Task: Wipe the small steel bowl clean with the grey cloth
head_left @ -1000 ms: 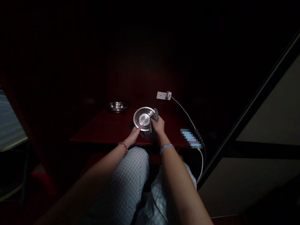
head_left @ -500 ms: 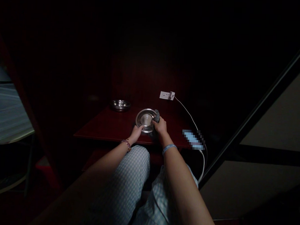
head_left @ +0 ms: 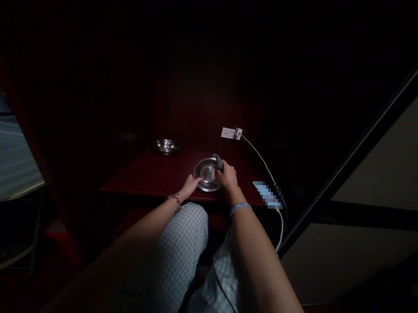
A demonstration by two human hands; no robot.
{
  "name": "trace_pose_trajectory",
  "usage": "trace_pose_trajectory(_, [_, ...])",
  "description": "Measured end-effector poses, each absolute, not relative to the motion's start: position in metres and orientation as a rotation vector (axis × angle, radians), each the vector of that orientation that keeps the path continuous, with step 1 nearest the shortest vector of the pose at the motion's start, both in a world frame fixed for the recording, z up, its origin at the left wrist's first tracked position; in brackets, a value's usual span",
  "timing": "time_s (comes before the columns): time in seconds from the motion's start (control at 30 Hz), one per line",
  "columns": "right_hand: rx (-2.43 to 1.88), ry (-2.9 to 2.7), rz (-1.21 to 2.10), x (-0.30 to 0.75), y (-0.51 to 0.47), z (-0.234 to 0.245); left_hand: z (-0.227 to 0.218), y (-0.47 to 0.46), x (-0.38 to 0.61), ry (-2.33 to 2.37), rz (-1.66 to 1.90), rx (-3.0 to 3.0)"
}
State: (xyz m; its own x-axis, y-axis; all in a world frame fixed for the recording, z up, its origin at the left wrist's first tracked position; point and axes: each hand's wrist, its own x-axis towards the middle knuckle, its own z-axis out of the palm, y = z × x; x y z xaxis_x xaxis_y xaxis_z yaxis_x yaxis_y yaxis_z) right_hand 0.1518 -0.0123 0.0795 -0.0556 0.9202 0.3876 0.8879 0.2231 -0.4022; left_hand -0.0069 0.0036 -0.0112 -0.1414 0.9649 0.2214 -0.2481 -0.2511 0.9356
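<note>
A shallow, round steel dish (head_left: 208, 174) is tilted toward me above the front of the dark red shelf (head_left: 142, 179). My left hand (head_left: 190, 187) grips its lower left rim, thumb on the inside and fingers behind. At the upper right rim, my right hand (head_left: 228, 175) is closed on a bunched grey cloth (head_left: 218, 162), which lies against the dish. Part of the cloth is hidden by the fingers. Farther back on the left of the shelf stands a small stack of similar steel dishes (head_left: 166, 147).
On the back wall is a white socket (head_left: 227, 133) with a charger plugged in. Its white cable (head_left: 260, 158) runs down to a blurred-out, pale blue flat object (head_left: 268, 195) at the shelf's right edge. My knees (head_left: 192, 220) are below the front edge.
The dish has shifted slightly right and toward me. My right hand, with the cloth, has moved a little right along the rim; my left hand keeps its hold.
</note>
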Motion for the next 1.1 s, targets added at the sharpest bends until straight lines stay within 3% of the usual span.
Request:
trace_pose_trajectory(0.6, [-1.675,-1.803,0.216,0.12,-0.015,0.073,-0.01,0.008,-0.005,0.811,1.714,0.658])
trace_pose_trajectory(1.1, [-1.75,-1.86,0.187,0.12,-0.021,0.073,-0.022,0.018,-0.01,0.841,1.702,0.758])
